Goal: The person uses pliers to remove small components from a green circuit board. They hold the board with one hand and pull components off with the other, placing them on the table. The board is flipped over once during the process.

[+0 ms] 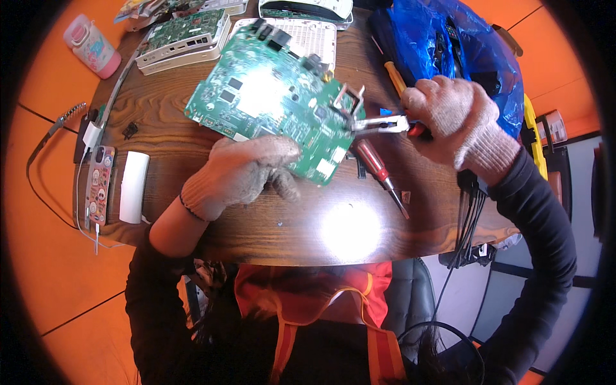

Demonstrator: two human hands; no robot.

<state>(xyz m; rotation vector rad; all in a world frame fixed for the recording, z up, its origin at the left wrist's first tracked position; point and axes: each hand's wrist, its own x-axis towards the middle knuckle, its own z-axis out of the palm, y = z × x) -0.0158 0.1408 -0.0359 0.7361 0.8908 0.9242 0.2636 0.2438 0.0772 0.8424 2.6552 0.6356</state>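
A green circuit board [282,106], tilted above the wooden table, is gripped along its near edge by my gloved left hand [247,168]. Bright glare covers part of its face. My gloved right hand [449,115] is closed around the handles of a pair of pliers [385,124]. Their jaws reach the board's right edge, beside a small metal frame [348,99] that stands up from it. Whether the jaws are clamped on that frame I cannot tell. Just below the pliers, a screwdriver with a red handle [372,160] lies on the table.
A yellow-handled screwdriver [394,78] lies near a blue plastic bag [468,45] at the back right. White device casings [314,42] and another green board [183,33] are at the back. On the left are a phone [101,183], a white bar [134,186] and a bottle [92,46]. Black cables [470,215] hang at the right edge.
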